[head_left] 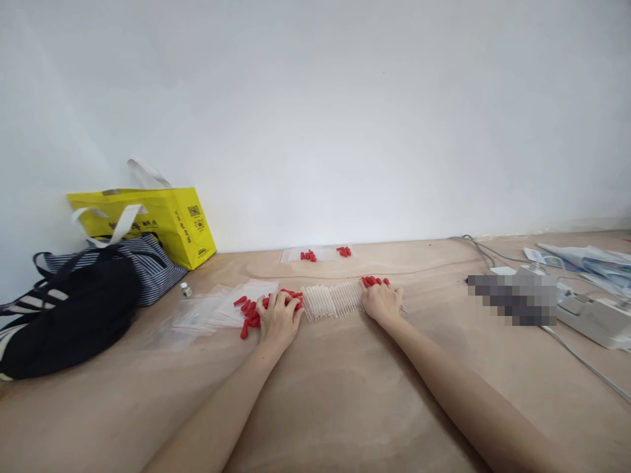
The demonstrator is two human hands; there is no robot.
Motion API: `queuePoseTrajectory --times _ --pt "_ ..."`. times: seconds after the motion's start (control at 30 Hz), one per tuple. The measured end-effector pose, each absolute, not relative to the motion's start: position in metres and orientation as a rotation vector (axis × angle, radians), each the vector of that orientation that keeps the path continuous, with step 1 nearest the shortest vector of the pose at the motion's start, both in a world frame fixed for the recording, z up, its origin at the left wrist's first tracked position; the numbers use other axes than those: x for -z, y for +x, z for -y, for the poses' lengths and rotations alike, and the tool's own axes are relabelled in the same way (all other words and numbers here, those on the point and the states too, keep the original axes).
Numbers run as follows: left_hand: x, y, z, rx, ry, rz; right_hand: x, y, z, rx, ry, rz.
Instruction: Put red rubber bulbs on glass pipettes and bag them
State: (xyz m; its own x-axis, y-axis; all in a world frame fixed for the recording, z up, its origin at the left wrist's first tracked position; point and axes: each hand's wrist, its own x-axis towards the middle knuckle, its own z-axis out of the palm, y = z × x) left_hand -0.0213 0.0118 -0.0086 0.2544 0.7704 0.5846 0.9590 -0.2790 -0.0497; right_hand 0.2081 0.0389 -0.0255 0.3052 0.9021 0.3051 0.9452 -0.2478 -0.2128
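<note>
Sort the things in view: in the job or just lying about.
In use: red pieces under the left hand; pale sticks by the right hand; probably clear bags, similar set by the wall.
Lying about: yellow bag, striped bag, black bag, small bottle, papers.

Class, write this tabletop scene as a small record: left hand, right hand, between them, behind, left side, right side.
left hand: over loose red pieces
right hand: at the row's right end
between them: row of pale sticks
behind: clear plastic, more red pieces
left side: yellow bag, black bag
right side: papers, white cable
</note>
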Motion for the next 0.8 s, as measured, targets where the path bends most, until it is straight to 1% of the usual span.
queuePoseTrajectory --times 0.13,0.23,0.3,0.37,0.43,0.5,0.63,0.8 --pt "0.007 -0.021 -0.010 0.751 -2.133 1.554 0.020 0.208 -0.030 0.221 -2.132 1.666" --pt "0.006 -0.020 -0.002 0.881 -2.227 1.522 0.018 0.210 -0.017 0.199 -1.969 1.771" --pt "0.007 -0.019 0.006 0.949 -2.342 1.522 0.020 0.211 -0.008 0.111 -1.794 1.878" --pt "0.010 -0.016 0.012 1.009 -2.444 1.565 0.025 0.211 0.001 -0.057 -1.546 1.955" --pt "0.013 -0.012 0.015 1.087 -2.527 1.618 0.031 0.210 0.009 -0.218 -1.307 1.956" --pt "0.016 -0.010 0.016 1.201 -2.610 1.638 0.035 0.208 0.014 -0.283 -1.170 1.930" --pt "0.019 -0.008 0.014 1.367 -2.716 1.600 0.037 0.199 0.019 -0.287 -1.108 1.954" --pt "0.020 -0.009 0.013 1.288 -2.705 1.577 0.035 0.190 0.021 -0.317 -1.081 1.976"
